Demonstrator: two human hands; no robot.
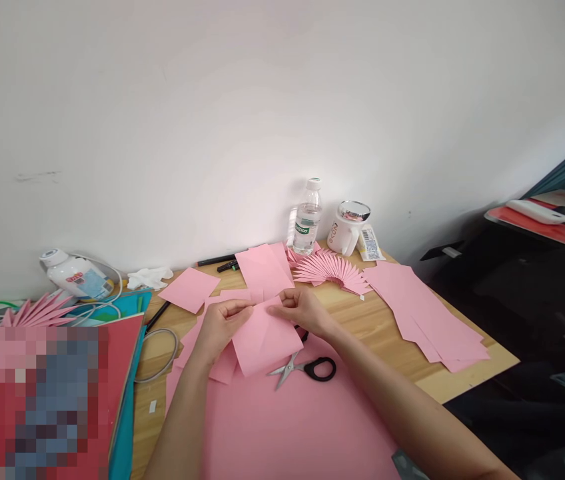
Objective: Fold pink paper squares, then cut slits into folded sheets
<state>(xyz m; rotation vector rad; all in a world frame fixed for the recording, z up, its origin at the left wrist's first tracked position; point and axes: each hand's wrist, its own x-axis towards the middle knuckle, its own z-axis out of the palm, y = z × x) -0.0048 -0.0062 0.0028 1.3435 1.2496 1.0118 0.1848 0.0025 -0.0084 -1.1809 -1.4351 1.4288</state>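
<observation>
Both hands hold one pink paper sheet (265, 337) above the wooden table (372, 320). My left hand (222, 323) pinches its upper left edge with curled fingers. My right hand (302, 310) pinches the upper right edge. Black-handled scissors (305, 368) lie just below the sheet, resting on a large pink sheet (287, 427) near me. Beyond the hands, a folded pink paper fan (330, 270) lies on the table.
Loose pink sheets (427, 307) lie stacked at the right. A water bottle (306, 219), a white mug (346, 229) and black pens (217, 260) stand by the wall. Red and teal card (127, 373), a white bottle (72, 273) and cables lie at the left.
</observation>
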